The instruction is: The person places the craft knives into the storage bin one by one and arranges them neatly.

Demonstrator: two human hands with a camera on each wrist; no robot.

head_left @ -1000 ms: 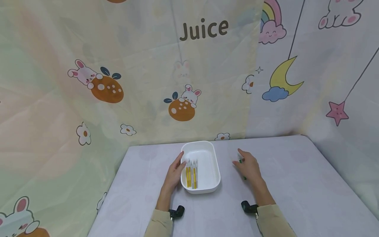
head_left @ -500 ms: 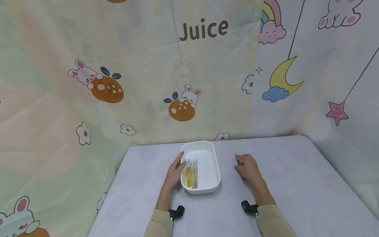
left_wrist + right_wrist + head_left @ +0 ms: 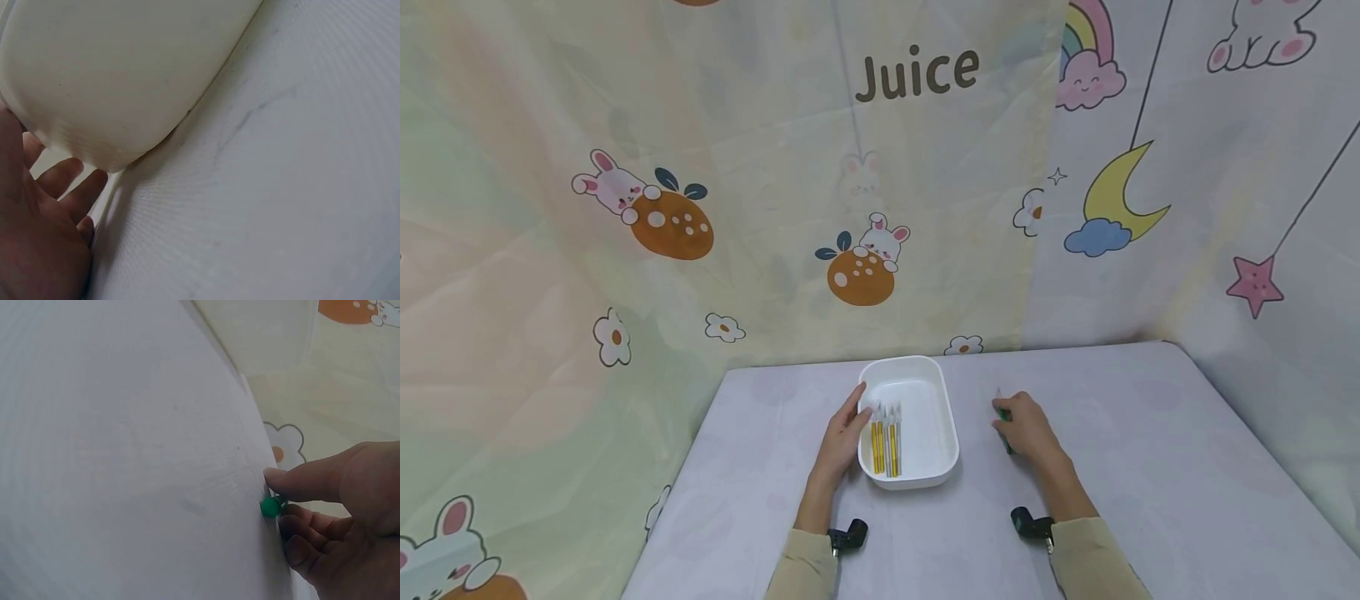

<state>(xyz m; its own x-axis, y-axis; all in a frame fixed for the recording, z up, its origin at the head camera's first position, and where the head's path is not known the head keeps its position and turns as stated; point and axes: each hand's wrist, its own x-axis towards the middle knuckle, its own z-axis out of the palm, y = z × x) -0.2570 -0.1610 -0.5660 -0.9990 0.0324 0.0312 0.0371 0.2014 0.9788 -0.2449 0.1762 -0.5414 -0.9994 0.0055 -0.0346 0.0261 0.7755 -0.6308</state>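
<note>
A white rectangular tray [image 3: 928, 467] stands on the table, and my left hand [image 3: 837, 442] holds its left side, thumb at the rim. In the left wrist view the fingers lie against the tray's outer wall [image 3: 112, 81]. Several slim pens [image 3: 886, 446] with yellow or silvery barrels and clear tops lie side by side along the tray's left half. To the right of the tray, my right hand [image 3: 1032, 427] pinches a green pen [image 3: 1008, 445] between thumb and fingers, low over the table. The right wrist view shows its round green end [image 3: 270, 507]; the hand hides the middle.
A pale cloth covers the table [image 3: 1120, 417], which meets a printed curtain [image 3: 775, 250] at its back edge. Each wrist carries a small black camera, such as the right one [image 3: 1032, 525].
My right fingers have come down and closed in on the green pen, which has shifted slightly left. The left hand, tray and yellow pens stay where they were.
</note>
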